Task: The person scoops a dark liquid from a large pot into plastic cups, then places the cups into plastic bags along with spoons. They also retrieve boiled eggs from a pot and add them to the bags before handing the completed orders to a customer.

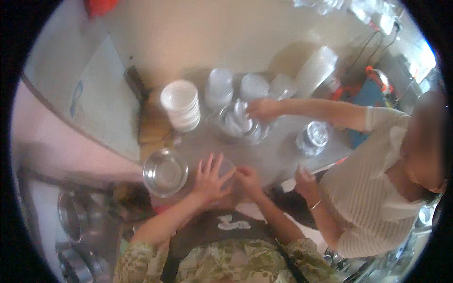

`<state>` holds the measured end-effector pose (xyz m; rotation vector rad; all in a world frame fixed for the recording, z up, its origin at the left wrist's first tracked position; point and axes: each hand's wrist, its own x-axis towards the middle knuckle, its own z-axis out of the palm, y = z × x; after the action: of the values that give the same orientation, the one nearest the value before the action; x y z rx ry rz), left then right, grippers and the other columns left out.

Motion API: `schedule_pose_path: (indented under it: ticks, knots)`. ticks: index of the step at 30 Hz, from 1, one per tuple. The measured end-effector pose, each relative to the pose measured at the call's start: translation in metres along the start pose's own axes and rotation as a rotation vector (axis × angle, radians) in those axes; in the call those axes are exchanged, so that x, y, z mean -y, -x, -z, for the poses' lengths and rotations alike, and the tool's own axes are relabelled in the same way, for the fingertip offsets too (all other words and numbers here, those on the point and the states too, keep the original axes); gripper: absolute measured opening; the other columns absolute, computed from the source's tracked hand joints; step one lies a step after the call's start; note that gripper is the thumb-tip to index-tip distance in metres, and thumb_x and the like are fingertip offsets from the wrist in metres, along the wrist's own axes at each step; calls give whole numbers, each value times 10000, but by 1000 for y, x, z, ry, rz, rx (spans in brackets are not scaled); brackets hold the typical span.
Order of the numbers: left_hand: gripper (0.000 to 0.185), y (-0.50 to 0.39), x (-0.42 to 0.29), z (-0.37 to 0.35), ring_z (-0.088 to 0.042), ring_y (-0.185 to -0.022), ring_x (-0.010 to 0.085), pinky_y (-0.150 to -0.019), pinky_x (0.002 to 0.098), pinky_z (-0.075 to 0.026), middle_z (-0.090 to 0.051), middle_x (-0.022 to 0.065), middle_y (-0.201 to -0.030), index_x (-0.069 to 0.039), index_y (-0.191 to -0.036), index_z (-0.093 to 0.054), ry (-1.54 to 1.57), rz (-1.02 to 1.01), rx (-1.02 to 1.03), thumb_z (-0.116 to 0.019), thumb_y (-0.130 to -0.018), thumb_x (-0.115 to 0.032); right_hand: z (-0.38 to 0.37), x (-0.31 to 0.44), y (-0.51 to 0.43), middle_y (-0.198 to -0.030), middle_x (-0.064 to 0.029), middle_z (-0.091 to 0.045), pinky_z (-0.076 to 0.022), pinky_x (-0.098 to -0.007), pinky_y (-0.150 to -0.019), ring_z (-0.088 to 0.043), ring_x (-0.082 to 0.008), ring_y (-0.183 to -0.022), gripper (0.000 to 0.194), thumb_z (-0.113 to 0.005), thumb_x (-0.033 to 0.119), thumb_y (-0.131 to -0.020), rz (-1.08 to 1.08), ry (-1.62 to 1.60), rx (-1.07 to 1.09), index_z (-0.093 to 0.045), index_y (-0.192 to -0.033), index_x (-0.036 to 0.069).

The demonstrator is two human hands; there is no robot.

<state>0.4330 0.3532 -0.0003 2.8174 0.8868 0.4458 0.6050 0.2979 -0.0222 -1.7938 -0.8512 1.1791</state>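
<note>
My left hand (209, 182) is spread palm down at the table's near edge, fingers apart. Close by its thumb is my right hand (250, 182), with fingers bent together. Whether something thin and clear is pinched there is too blurred to tell. A faint, clear round shape (226, 165) shows behind my left fingers. Just left of that hand stands a shiny metal bowl (165, 172). Farther back, a clear plastic bag (230, 123) holds white items, and a co-worker's hand (263, 109) reaches into it.
A stack of white bowls (181, 106) stands back left. Stacked clear plastic containers (219, 88) line the wall, with a tall leaning stack (320, 67) farther right. A wrapped clear stack (313, 138) sits right of the bag. The co-worker (368, 187) stands close on my right.
</note>
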Motion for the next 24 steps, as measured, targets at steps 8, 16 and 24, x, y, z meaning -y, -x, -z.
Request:
schedule_pose_path:
  ticks: [8, 16, 24]
  knots:
    - [442, 16, 6, -26, -428, -1201, 376, -937, 620, -313, -469, 45, -1330, -241, -1213, -551, -152, -244, -245, -589, -784, -343, -4, 2, -6, -1068, -99, -585, -471, -401, -807, -557, -245, -942, 333, -609, 240, -865, 52, -151, -7, -580, -1110, 17]
    - [355, 14, 13, -27, -477, -1152, 303, -885, 534, -393, -485, -8, -1315, -254, -1138, -585, -182, -343, -175, -571, -788, -317, 121, 159, -110, -1020, -73, -578, -466, -366, -782, -547, -208, -902, 284, -593, 206, -872, 470, -283, -316, -579, -1085, 17]
    - [441, -22, 16, 5, -526, -1078, 251, -817, 379, -456, -534, 99, -1196, -117, -1239, -506, 73, -388, -320, -600, -820, -215, 362, 401, -169, -971, -47, -571, -461, -330, -756, -537, -171, -862, 236, -577, 171, -880, 921, 26, -963, -578, -1059, 17]
